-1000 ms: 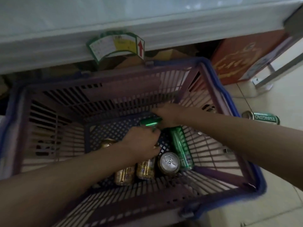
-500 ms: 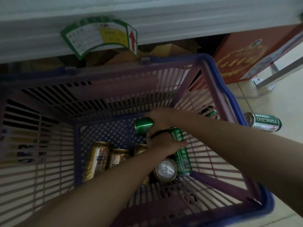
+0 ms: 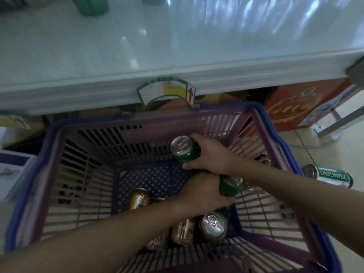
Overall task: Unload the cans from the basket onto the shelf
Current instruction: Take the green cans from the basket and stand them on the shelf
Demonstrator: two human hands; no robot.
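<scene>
Both hands are inside the purple basket with a blue rim (image 3: 59, 154). My right hand (image 3: 210, 156) grips a green can (image 3: 184, 148), lifted with its silver top facing up. Just below it, my left hand (image 3: 204, 192) grips a second green can (image 3: 229, 186). Several gold cans lie on the basket floor, one (image 3: 138, 199) to the left of my left arm and one upright (image 3: 213, 225) near the front. The white shelf (image 3: 177, 46) runs across the top of the view, above the basket.
A green can marked TSINGTAO (image 3: 331, 176) lies on the floor right of the basket. A red carton (image 3: 295, 103) stands under the shelf at right. A curved price label (image 3: 167, 91) hangs from the shelf edge. Green items (image 3: 92, 4) stand at the shelf's back.
Both hands have risen with a green can each; the right can now shows its top. My view has tilted up, bringing the shelf surface into sight.
</scene>
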